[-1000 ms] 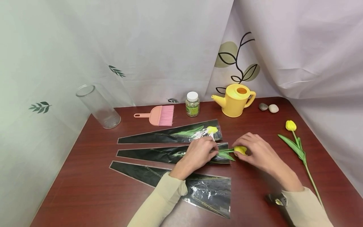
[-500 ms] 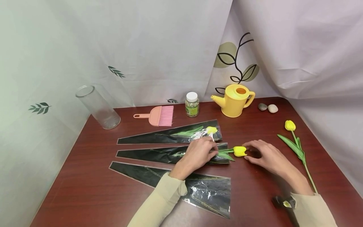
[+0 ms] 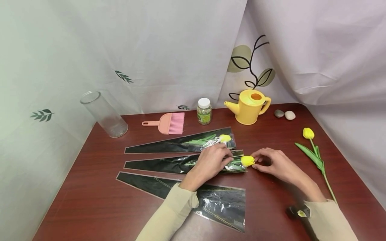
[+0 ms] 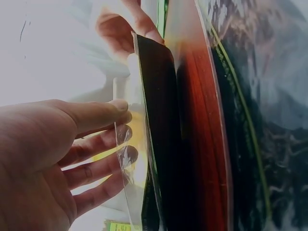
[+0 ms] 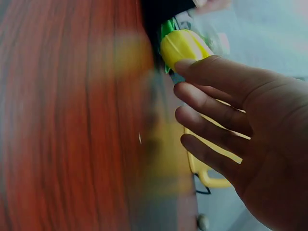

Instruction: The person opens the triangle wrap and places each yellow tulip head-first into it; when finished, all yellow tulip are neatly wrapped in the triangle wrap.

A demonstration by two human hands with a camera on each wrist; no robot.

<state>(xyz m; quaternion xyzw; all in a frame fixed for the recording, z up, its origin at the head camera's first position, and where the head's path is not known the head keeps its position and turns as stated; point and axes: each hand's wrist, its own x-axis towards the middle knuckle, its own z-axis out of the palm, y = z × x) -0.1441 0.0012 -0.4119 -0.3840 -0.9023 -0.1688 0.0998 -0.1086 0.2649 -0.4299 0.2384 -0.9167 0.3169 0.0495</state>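
Observation:
My left hand (image 3: pixel 212 160) rests on the wide mouth of the middle black and clear sleeve (image 3: pixel 163 164) and pinches its clear film (image 4: pixel 121 144) between its fingertips. A yellow tulip head (image 3: pixel 248 161) sticks out of that mouth, with its stem and green leaves inside the sleeve. My right hand (image 3: pixel 271 164) lies just right of the bloom with its fingers stretched out. In the right wrist view its index fingertip (image 5: pixel 185 65) touches the yellow head (image 5: pixel 182 45).
A second sleeve (image 3: pixel 181 143) behind holds a tulip, and an empty sleeve (image 3: pixel 211 201) lies in front. A loose tulip (image 3: pixel 315 155) lies at the right. Along the back stand a glass cylinder (image 3: pixel 104 113), pink brush (image 3: pixel 169 122), small bottle (image 3: pixel 204 111), yellow watering can (image 3: pixel 248 106) and two stones (image 3: pixel 284 114).
My right hand let go of the tulip head, drew back, then pushed it left with its fingertips. The bloom slid closer to the sleeve's mouth. My left hand stayed put.

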